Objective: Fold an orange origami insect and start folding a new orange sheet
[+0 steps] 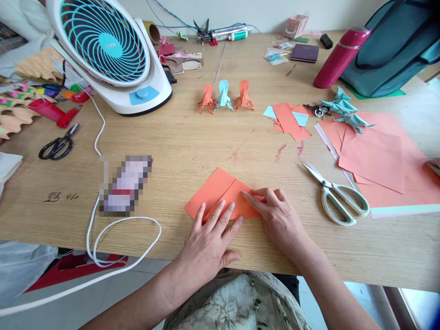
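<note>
A folded sheet of orange paper (pixel 220 190) lies on the table in front of me, with a flap edge running across its middle. My left hand (pixel 215 233) rests flat on the paper's near side, fingers spread. At the paper's right end is my right hand (pixel 277 211), its fingers curled and its index finger pressing on the surface; its thumb is hidden. White-handled scissors (pixel 338 195) lie partly open to the right. Farther back stand two orange folded paper figures (pixel 207 98) and a light blue one (pixel 223 95).
A fan (pixel 110 50) stands at the back left, its white cable (pixel 96 229) looping past the pixelated phone (pixel 125 185). Black scissors (pixel 58 146) lie left. Paper scraps (pixel 287 119), stacked orange sheets (pixel 374 158), a pink flask (pixel 342 57) and a teal bag (pixel 388 50) occupy the right.
</note>
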`<state>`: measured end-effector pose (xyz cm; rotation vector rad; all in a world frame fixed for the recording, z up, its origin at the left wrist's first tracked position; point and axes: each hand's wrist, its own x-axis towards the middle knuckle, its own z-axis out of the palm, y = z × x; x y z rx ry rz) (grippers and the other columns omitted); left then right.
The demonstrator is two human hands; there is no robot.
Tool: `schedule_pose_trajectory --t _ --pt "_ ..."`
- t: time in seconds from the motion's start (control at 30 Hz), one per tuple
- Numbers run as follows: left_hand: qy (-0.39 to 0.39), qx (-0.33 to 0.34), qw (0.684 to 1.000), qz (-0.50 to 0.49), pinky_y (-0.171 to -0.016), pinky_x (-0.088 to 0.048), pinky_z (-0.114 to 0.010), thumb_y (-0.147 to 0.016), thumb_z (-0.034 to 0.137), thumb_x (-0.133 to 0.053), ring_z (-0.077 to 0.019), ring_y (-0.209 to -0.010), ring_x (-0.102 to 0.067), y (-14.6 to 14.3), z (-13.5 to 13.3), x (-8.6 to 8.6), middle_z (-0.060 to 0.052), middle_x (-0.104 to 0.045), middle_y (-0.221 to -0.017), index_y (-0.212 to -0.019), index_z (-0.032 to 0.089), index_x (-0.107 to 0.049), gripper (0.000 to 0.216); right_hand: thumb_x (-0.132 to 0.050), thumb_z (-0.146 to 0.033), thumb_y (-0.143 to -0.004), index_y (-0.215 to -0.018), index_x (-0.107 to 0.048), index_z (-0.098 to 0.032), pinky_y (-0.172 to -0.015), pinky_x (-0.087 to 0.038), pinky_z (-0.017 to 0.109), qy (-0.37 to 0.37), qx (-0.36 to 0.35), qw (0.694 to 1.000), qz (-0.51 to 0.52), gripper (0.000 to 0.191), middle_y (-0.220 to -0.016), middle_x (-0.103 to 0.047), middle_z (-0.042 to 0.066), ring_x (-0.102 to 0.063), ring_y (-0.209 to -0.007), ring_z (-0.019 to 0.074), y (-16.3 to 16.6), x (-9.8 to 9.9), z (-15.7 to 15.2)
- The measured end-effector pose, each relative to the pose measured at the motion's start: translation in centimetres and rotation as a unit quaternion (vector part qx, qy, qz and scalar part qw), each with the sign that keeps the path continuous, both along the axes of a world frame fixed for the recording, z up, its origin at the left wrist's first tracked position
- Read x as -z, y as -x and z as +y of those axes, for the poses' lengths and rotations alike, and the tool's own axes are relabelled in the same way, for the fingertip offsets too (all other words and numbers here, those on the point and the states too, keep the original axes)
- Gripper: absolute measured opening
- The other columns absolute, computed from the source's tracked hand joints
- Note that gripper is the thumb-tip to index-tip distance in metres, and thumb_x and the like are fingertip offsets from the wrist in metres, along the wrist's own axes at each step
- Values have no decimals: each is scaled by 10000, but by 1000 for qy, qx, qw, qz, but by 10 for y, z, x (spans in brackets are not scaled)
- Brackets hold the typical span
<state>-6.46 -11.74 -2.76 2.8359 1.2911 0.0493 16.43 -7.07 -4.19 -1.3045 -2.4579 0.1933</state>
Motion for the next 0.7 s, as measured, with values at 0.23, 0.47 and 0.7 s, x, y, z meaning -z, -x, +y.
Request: schedule_pose_trajectory --t 0.23,0.47,0.7 --pt "1 -1 1000 3 -1184 -158 -649 -952 609 -416 -332 -1482 -284 5 -2 1 -117 -306 -1628 -1526 233 -365 687 -468 -2 -870 -1439 -524 -173 -859 -487 387 -2 1 1000 -9 597 -1232 -596 151 -536 -956 247 0 -1 -1" --pt "-13 0 1000 18 -1159 -192 -668 -910 581 -540 -369 -1441 -345 4 -2 -3 -143 -365 -1596 -1501 207 -414 710 -448 21 -866 -1416 -542 -158 -882 -465 390 -1 2 1000 -7 586 -1249 -585 149 -531 -967 244 0 1 0" --pt "-36 2 999 14 -1182 -129 -636 -923 583 -515 -359 -1443 -335 8 -3 -2 -140 -374 -1592 -1500 210 -424 693 -459 32 -845 -1436 -512 -146 -888 -458 386 -12 0 1000 -10 619 -1235 -593 153 -541 -1030 249 0 2 1"
